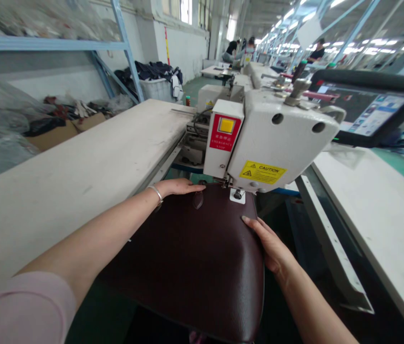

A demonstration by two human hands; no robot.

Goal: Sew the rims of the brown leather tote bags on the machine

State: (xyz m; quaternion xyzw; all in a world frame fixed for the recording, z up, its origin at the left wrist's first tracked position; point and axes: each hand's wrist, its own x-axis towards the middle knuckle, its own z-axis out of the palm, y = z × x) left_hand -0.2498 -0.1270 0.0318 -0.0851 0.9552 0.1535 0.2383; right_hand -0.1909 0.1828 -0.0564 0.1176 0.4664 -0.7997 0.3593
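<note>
a dark oxblood leather panel (187,258) is held under the presser foot (238,194) of an industrial sewing machine (281,138), with its far edge at the needle area. the panel is seen with a fine pebbled grain, a soft sheen and a broad rounded outline, and its near edge is curved. a small oval leather tab (197,200) is seen near the far edge, just left of the presser foot.

the left hand (176,187) is laid flat on the far left edge of the panel, with a silver bangle (156,193) worn on the wrist. the right hand (268,246) is placed on the panel's right edge, its fingers (254,224) lying lightly along the leather. the hands are held well apart, and neither is clamped in a tight grip. a pale pink sleeve (19,310) is seen on the left arm.

a red emergency stop box (222,136) is mounted on the machine head, and a yellow caution label (262,172) is fixed beneath it to the right. white worktables (73,157) are set on either side, and a touch-screen monitor (363,107) is mounted to the right. two co-workers (232,50) are seen far down the aisle.
</note>
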